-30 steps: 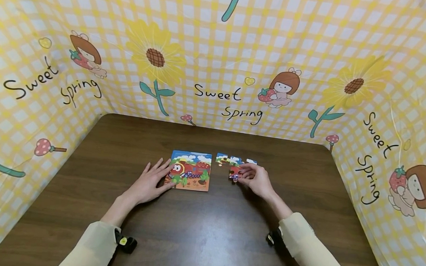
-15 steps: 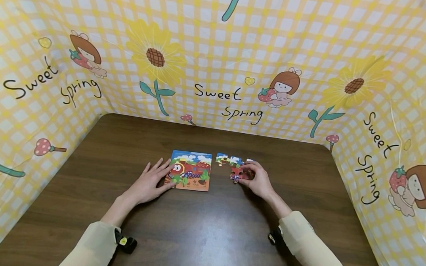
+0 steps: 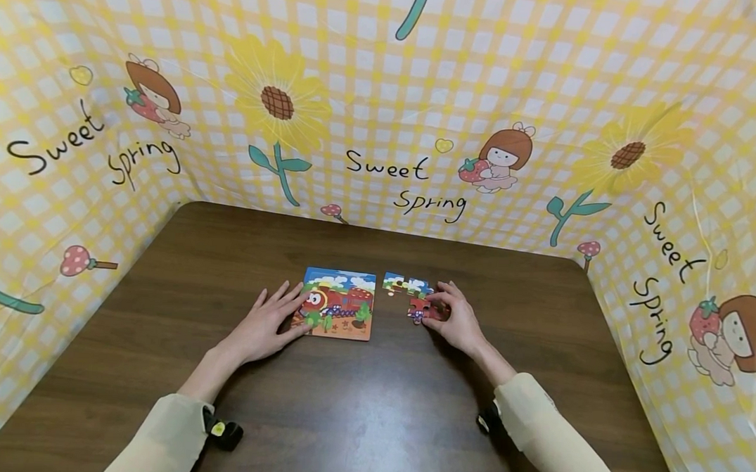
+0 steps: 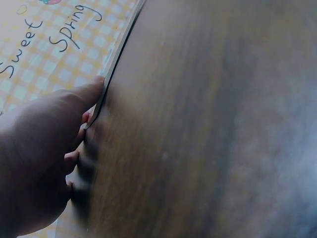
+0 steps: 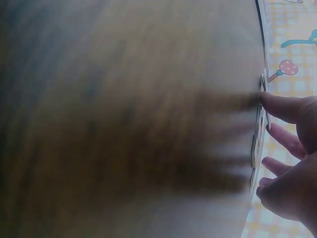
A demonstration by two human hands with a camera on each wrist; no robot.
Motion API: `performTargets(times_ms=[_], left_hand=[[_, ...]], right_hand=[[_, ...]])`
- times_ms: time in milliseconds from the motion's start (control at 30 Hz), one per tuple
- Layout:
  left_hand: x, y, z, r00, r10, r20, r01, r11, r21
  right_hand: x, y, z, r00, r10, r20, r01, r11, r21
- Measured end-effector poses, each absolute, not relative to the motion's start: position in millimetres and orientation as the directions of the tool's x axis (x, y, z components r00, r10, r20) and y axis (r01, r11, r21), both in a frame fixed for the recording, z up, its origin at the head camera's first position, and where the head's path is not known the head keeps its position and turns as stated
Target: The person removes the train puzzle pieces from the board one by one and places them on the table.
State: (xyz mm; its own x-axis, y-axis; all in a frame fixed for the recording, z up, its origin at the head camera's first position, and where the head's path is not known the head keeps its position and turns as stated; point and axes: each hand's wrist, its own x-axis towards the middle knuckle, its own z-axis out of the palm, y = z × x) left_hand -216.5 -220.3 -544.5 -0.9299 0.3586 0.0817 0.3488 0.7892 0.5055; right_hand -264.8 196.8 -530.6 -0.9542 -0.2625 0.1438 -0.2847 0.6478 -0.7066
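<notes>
In the head view my left hand (image 3: pixel 266 327) lies with spread fingers on the left edge of a square puzzle picture (image 3: pixel 348 306) showing a red train with a face. To the right of it, my right hand (image 3: pixel 459 324) pinches a red jigsaw piece (image 3: pixel 418 310) between thumb and fingers. Just beyond that piece lies a blue-sky piece (image 3: pixel 419 285), and a separate sky-and-green piece (image 3: pixel 393 282) sits to its left. My right fingers hide whatever lies under them. Both wrist views show the hands at the table surface; the pieces there appear only edge-on.
The brown wooden table (image 3: pixel 320 409) spreads out around the hands. A yellow checked cloth (image 3: pixel 384 88) with flowers and lettering walls it in at the back and both sides. Dark wrist cameras (image 3: pixel 222 430) hang below the light sleeves.
My right hand has shifted the red piece slightly, keeping it close under the blue-sky piece. Its fingers now cover the small sky-coloured piece seen earlier at the right. My left hand has stayed put.
</notes>
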Motion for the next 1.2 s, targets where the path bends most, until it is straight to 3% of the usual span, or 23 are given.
performTargets(times_ms=[267,767,1200], left_hand=[[-217,-220,-544,-0.934,0.353,0.059,0.335,0.803,0.494],[-217,-218,-545,-0.935,0.352,0.039,0.328,0.822,0.465],[-217,-220,-547,-0.934,0.350,0.077,0.342,0.806,0.484]], right_hand=[[-266,198,-528,-0.964,-0.248,0.092,-0.237,0.657,-0.716],[-270,191,-513,-0.973,-0.194,0.128,-0.221,0.610,-0.761],[-278,153,-504,-0.949,-0.263,0.177,-0.298,0.554,-0.778]])
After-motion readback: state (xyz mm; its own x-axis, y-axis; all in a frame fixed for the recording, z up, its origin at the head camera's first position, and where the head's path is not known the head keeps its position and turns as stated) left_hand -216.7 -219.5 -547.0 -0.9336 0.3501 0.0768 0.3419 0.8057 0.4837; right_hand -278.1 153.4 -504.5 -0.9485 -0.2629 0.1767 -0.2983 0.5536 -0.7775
